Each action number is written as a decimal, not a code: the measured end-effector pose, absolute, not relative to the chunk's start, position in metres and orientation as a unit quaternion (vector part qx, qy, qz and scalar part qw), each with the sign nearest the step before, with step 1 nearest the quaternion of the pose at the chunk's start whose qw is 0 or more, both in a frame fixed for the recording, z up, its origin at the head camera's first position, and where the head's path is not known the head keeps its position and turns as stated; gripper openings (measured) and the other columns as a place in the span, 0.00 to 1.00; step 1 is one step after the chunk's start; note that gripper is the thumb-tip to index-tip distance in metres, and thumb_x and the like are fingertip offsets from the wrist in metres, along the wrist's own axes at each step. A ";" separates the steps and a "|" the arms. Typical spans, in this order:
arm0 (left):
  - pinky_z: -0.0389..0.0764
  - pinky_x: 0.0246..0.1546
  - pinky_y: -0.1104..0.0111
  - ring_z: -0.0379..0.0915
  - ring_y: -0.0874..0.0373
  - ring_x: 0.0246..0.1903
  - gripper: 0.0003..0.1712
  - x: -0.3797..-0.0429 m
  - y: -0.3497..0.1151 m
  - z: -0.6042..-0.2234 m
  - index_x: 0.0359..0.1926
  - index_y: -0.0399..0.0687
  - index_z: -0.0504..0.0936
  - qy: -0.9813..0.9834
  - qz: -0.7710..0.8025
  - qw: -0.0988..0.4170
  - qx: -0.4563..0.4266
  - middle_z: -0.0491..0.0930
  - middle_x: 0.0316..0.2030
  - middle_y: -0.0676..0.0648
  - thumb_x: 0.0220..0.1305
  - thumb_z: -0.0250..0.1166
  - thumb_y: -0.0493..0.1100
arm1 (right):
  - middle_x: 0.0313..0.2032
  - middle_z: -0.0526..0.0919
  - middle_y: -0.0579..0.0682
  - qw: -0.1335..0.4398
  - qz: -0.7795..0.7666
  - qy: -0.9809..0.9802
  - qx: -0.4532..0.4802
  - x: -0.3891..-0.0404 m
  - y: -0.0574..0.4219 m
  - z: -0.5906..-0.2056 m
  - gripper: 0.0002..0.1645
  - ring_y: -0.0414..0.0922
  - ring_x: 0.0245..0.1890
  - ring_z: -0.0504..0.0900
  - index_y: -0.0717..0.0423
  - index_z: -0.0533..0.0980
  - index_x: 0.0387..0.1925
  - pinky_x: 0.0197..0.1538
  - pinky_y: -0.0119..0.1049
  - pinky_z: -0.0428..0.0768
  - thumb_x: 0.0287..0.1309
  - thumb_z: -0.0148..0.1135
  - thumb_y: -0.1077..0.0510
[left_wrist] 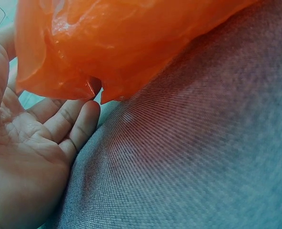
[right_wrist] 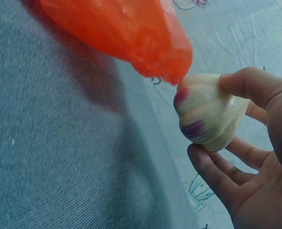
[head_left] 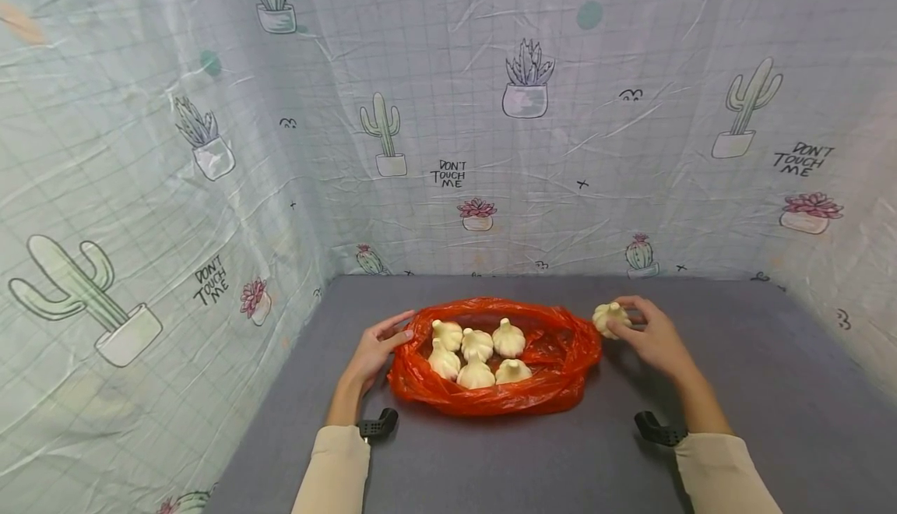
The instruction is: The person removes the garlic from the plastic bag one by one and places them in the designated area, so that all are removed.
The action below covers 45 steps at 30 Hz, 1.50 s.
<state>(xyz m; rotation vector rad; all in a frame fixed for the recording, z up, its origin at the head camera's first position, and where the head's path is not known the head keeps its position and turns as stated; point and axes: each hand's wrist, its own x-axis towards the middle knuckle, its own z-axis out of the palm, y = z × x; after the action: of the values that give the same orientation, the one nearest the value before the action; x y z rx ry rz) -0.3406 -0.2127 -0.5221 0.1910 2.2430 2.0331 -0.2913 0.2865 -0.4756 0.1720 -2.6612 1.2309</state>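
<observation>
In the head view, a red plastic bag (head_left: 483,401) lies with its mouth wide and its rim rolled down. Several pale garlic bulbs (head_left: 476,374) sit inside it, mostly toward the left and middle. My left hand (head_left: 371,354) rests at the bag's left end, thumb by the rim; the left wrist view shows its fingers fairly straight beside the orange-red plastic (left_wrist: 103,43). Beyond the bag's right end, my right hand (head_left: 655,335) pinches one garlic bulb (head_left: 611,319) between thumb and fingers. That bulb (right_wrist: 207,112) shows purple streaks in the right wrist view, close by the bag's edge.
The bag stands on a grey cloth-covered table (head_left: 518,459). A pale plastic sheet printed with cacti (head_left: 448,109) hangs behind the table and along its sides. Each wrist carries a black camera mount (head_left: 659,430).
</observation>
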 end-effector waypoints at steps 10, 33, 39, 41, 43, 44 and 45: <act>0.82 0.50 0.67 0.82 0.58 0.48 0.27 -0.341 -0.213 -0.523 0.68 0.51 0.79 0.736 0.671 0.049 0.075 0.84 0.55 0.41 0.69 0.68 0.43 | 0.62 0.74 0.73 0.085 0.403 -0.910 0.047 -0.293 0.295 -0.488 0.31 0.71 0.59 0.79 0.66 0.70 0.64 0.54 0.61 0.81 0.71 0.63 0.48; 0.82 0.48 0.66 0.81 0.57 0.46 0.27 -0.339 -0.213 -0.523 0.68 0.54 0.79 0.745 0.660 0.049 0.076 0.84 0.45 0.46 0.69 0.69 0.46 | 0.64 0.73 0.74 0.079 0.420 -0.904 0.027 -0.306 0.302 -0.506 0.32 0.69 0.57 0.80 0.66 0.69 0.65 0.38 0.34 0.80 0.72 0.62 0.49; 0.82 0.48 0.66 0.80 0.56 0.46 0.27 -0.337 -0.214 -0.522 0.67 0.54 0.79 0.745 0.661 0.047 0.076 0.84 0.44 0.47 0.69 0.69 0.46 | 0.65 0.72 0.73 0.080 0.422 -0.903 0.032 -0.309 0.303 -0.507 0.32 0.68 0.57 0.80 0.66 0.69 0.66 0.39 0.34 0.80 0.72 0.61 0.48; 0.82 0.49 0.66 0.81 0.56 0.47 0.27 -0.337 -0.214 -0.521 0.68 0.54 0.79 0.744 0.661 0.048 0.078 0.84 0.46 0.46 0.69 0.69 0.46 | 0.65 0.72 0.73 0.078 0.421 -0.903 0.032 -0.309 0.303 -0.507 0.32 0.69 0.58 0.80 0.65 0.69 0.66 0.40 0.35 0.80 0.72 0.61 0.48; 0.82 0.49 0.66 0.81 0.57 0.47 0.27 -0.337 -0.214 -0.521 0.68 0.53 0.78 0.743 0.663 0.048 0.080 0.84 0.48 0.45 0.69 0.68 0.45 | 0.65 0.73 0.73 0.074 0.419 -0.904 0.029 -0.310 0.303 -0.507 0.33 0.68 0.59 0.79 0.65 0.69 0.67 0.41 0.37 0.80 0.72 0.61 0.47; 0.82 0.49 0.66 0.81 0.57 0.48 0.27 -0.337 -0.214 -0.521 0.68 0.53 0.78 0.742 0.664 0.048 0.080 0.84 0.49 0.44 0.69 0.68 0.45 | 0.65 0.73 0.73 0.071 0.418 -0.905 0.028 -0.310 0.303 -0.507 0.33 0.68 0.59 0.79 0.64 0.69 0.67 0.42 0.39 0.81 0.72 0.61 0.47; 0.82 0.49 0.66 0.81 0.57 0.48 0.27 -0.337 -0.214 -0.521 0.68 0.53 0.78 0.741 0.664 0.049 0.080 0.84 0.50 0.43 0.69 0.68 0.45 | 0.65 0.72 0.73 0.067 0.418 -0.906 0.028 -0.310 0.302 -0.507 0.33 0.69 0.60 0.79 0.64 0.69 0.68 0.43 0.40 0.81 0.72 0.61 0.46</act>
<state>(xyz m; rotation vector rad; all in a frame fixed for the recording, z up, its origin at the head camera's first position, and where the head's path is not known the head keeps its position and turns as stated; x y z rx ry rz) -0.3374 -0.2140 -0.5208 0.2446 2.2602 2.0251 -0.3099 0.3023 -0.5073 0.0831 -2.7298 1.2591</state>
